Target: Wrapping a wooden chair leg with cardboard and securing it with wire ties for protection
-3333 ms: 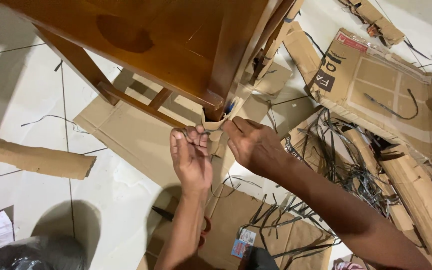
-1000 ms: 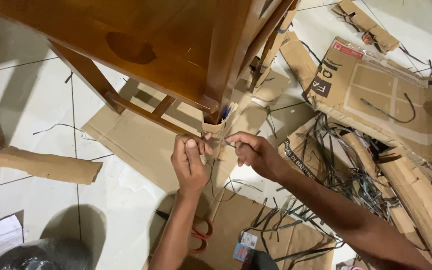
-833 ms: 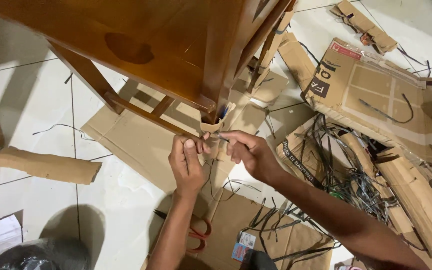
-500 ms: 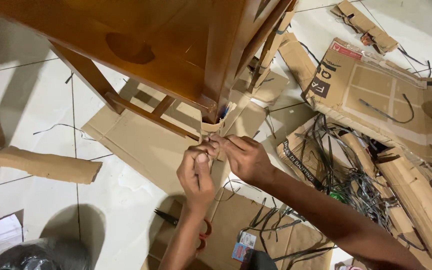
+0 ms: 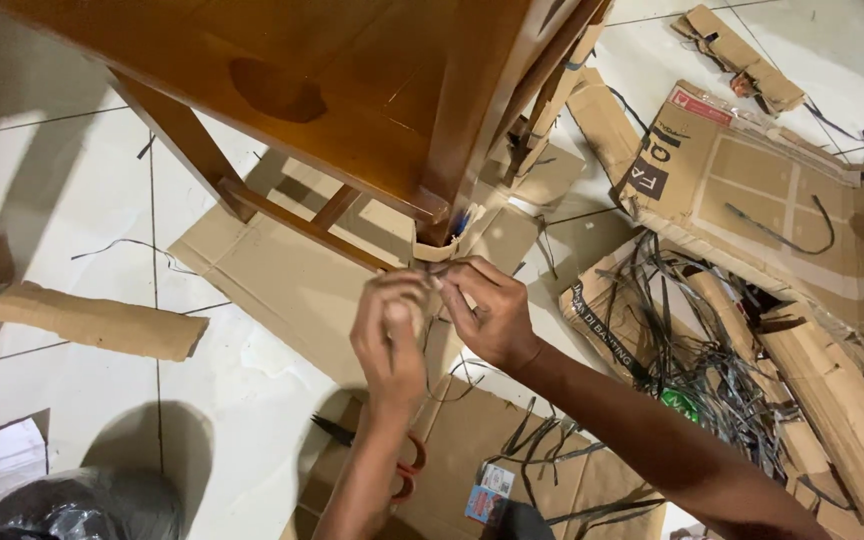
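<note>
A brown wooden table [image 5: 352, 90] stands over flattened cardboard on a white tiled floor. Its near leg [image 5: 452, 190] has a strip of cardboard wrap [image 5: 432, 250] around the foot. My left hand [image 5: 389, 335] and my right hand [image 5: 487, 310] meet just below that foot, fingers pinched together on a thin dark packing strap [image 5: 439, 285] that hangs down between them. The fingertips hide where the strap joins the wrap.
Red-handled scissors [image 5: 397, 470] lie on cardboard under my left forearm. A heap of cut black straps [image 5: 682, 350] and torn cardboard boxes [image 5: 752, 180] fill the right side. A cardboard piece [image 5: 102, 320] lies left, a black plastic bag [image 5: 82, 510] at bottom left.
My hands were apart with the strap stretched between them a second ago; they have come together under the table leg, the left hand rising slightly and blurring with motion.
</note>
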